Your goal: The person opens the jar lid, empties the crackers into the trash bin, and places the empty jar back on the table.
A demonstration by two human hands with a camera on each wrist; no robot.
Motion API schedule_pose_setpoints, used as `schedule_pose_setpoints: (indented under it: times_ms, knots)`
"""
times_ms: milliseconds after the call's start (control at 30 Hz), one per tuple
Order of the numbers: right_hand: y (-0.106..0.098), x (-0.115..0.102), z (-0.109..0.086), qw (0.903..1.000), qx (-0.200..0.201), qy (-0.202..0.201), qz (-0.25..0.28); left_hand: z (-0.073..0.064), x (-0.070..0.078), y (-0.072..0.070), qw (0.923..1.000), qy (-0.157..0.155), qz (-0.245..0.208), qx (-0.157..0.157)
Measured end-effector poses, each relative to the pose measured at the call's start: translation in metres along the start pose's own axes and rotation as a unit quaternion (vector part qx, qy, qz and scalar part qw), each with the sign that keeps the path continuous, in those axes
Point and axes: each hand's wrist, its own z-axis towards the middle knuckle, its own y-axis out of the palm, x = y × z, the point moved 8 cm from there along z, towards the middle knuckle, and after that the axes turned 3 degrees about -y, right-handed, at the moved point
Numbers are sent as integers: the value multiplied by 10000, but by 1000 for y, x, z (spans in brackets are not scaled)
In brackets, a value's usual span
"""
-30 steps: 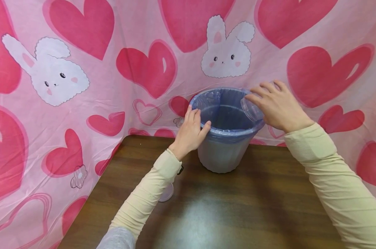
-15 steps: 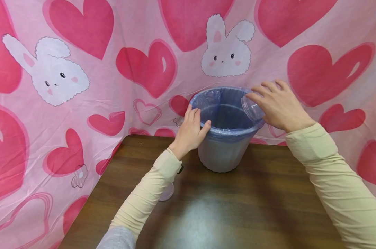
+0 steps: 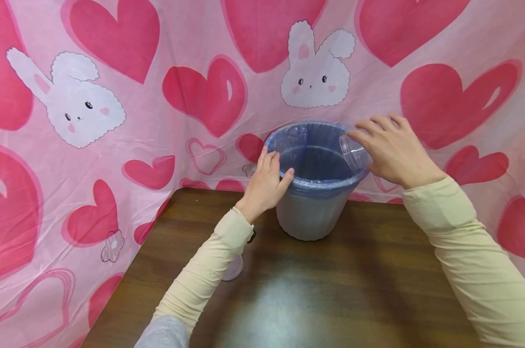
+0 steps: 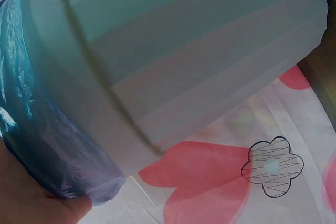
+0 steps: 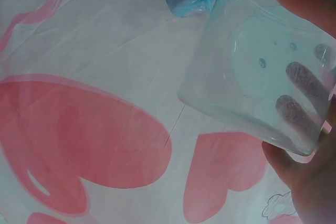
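A pale trash can point(image 3: 312, 217) stands upright on the table with a blue plastic liner point(image 3: 328, 189) folded over its rim. My left hand point(image 3: 264, 183) grips the rim at its near left side, thumb and fingers over the liner; the left wrist view shows fingers point(image 4: 47, 208) at the liner's edge. My right hand point(image 3: 390, 150) holds a clear plastic cup point(image 3: 354, 152) tilted over the right side of the rim, its mouth toward the can's inside. In the right wrist view the fingers show through the clear wall of the cup point(image 5: 252, 77), which looks empty.
A round translucent lid point(image 3: 233, 269) lies on the brown wooden table point(image 3: 323, 290), partly hidden behind my left forearm. A pink cloth point(image 3: 201, 29) with hearts and rabbits hangs close behind the can and along the left side.
My right hand has shifted slightly right and down, carrying the clear plastic cup with it. My left hand and the trash can stay in place.
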Motion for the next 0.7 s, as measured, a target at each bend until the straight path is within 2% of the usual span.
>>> schedule_pose_setpoints:
  times_ms: [400, 700]
  knots:
    - [0, 8, -12, 9975, -232, 547, 383, 1, -1, 1, 10000, -29, 27, 10]
    - [1, 14, -21, 9926, -239, 943, 732, 2, 0, 2, 10000, -27, 36, -3]
